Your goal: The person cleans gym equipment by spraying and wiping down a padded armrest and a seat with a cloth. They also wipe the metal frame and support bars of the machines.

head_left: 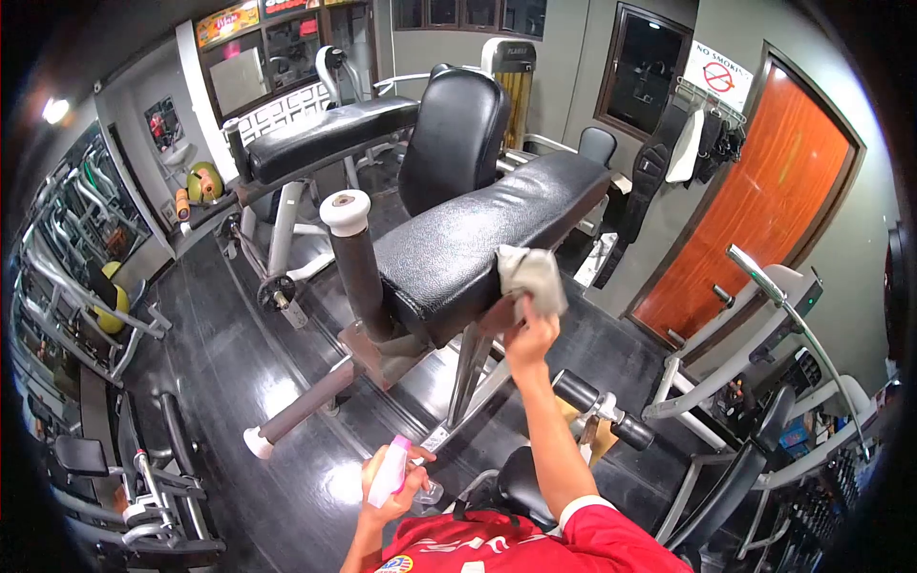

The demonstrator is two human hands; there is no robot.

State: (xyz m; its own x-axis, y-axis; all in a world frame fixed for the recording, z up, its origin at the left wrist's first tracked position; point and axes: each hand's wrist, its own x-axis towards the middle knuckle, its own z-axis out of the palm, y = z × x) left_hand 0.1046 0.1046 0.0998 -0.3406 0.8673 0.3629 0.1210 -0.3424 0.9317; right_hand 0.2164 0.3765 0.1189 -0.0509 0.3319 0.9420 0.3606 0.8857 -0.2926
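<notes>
My right hand [532, 342] is closed on a light grey cloth [531, 279]. The cloth lies against the side edge of a long black padded bench [458, 244]. Lower down, close to my red shirt, my left hand [394, 487] has its fingers wrapped round a spray bottle [390, 470] with white and pink parts; my fingers cover some of it. A dark upright post with a white round cap [345, 212] rises at the bench's near left end.
Behind the bench stand a black backrest [455, 134] and another long pad [330, 138]. A peg with a white end [258, 442] juts out low on the left. Grey-framed machines [755, 382] stand at right, near an orange door [750, 196]. Dark flooring [224, 382] runs beneath.
</notes>
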